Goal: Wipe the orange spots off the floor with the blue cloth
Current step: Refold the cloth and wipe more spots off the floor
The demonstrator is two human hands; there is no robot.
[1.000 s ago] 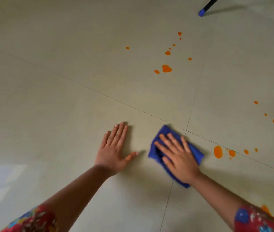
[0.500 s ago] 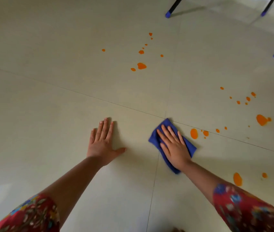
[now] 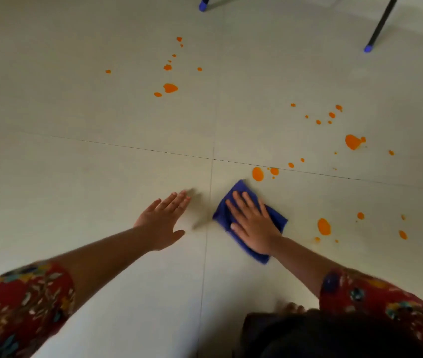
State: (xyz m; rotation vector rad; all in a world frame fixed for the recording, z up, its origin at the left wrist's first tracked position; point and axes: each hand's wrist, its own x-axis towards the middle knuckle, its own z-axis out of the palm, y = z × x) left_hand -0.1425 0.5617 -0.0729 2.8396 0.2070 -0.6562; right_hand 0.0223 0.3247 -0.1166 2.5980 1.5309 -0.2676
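A folded blue cloth (image 3: 223, 210) lies flat on the pale tiled floor, just right of a vertical grout line. My right hand (image 3: 253, 223) presses flat on top of it, fingers spread. My left hand (image 3: 162, 219) hovers just above the floor to the cloth's left, fingers apart, holding nothing. An oval orange spot (image 3: 257, 174) sits just beyond the cloth's far corner. Another large orange spot (image 3: 324, 226) lies to the cloth's right. Further orange spots cluster far ahead (image 3: 170, 87) and at the right (image 3: 352, 141).
Two dark chair legs with blue caps stand at the far edge, one at top centre (image 3: 203, 5) and one at top right (image 3: 368, 47). My dark-clothed knee and a foot (image 3: 293, 308) are at the bottom right.
The view has shifted, bringing more spots on the right and my knee into sight. My left hand has lifted off the floor and blurs with motion. My right hand stays on the cloth.
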